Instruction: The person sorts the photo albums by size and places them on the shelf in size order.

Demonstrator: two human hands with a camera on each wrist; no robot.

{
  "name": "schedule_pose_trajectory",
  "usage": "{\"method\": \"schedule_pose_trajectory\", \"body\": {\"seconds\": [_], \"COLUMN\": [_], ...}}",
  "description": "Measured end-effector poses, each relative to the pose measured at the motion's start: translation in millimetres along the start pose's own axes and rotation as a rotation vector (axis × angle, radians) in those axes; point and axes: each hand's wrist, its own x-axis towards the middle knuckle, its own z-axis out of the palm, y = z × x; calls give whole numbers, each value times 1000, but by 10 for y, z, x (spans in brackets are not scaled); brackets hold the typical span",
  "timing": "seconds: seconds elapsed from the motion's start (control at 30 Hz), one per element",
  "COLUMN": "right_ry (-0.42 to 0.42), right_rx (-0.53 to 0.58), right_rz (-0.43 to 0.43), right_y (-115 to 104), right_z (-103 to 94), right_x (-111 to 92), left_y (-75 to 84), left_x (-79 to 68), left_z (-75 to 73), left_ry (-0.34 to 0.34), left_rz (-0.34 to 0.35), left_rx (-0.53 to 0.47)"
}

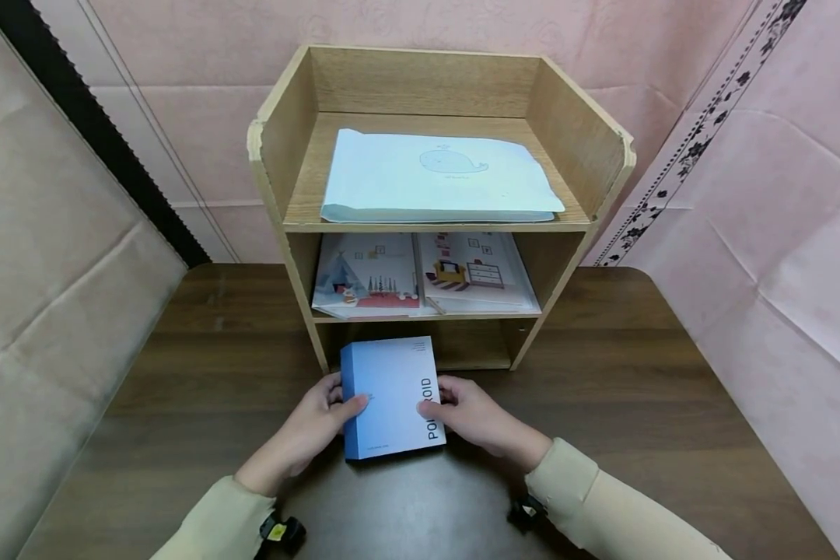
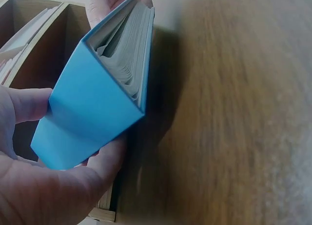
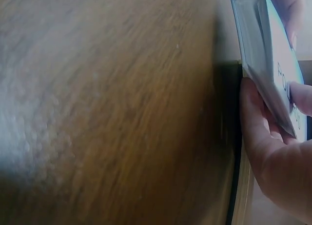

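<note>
Both hands hold a thick blue photo album (image 1: 392,404) just in front of the lowest compartment of a small wooden shelf (image 1: 427,84). My left hand (image 1: 315,424) grips its spine side, thumb on the cover and fingers underneath. My right hand (image 1: 479,416) pinches the opposite edge, its thumb over part of the printed lettering. In the left wrist view, the album (image 2: 80,110) shows a smooth blue spine and many thin pages at one end. Beyond it, part of the right hand (image 2: 100,8) appears. The right wrist view shows the album (image 3: 258,44) raised above the tabletop and tilted.
On the top shelf lies a pale blue folder with a whale drawing (image 1: 406,183). The middle compartment holds illustrated booklets (image 1: 371,268) side by side. The shelf stands at the back of a brown wooden table (image 1: 644,435), with pink cloth (image 1: 763,233) behind and beside it.
</note>
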Motion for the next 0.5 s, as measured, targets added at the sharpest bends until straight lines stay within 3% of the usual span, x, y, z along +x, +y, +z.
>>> {"method": "schedule_pose_trajectory", "body": {"seconds": [0.3, 0.5], "right_ry": [-1, 27], "right_rx": [58, 119], "right_rz": [22, 30], "right_y": [17, -10], "right_z": [-23, -56], "right_x": [29, 58], "left_y": [15, 47], "left_x": [35, 16], "left_z": [22, 22], "left_ry": [32, 7], "left_rz": [18, 15], "left_rx": [25, 44]}}
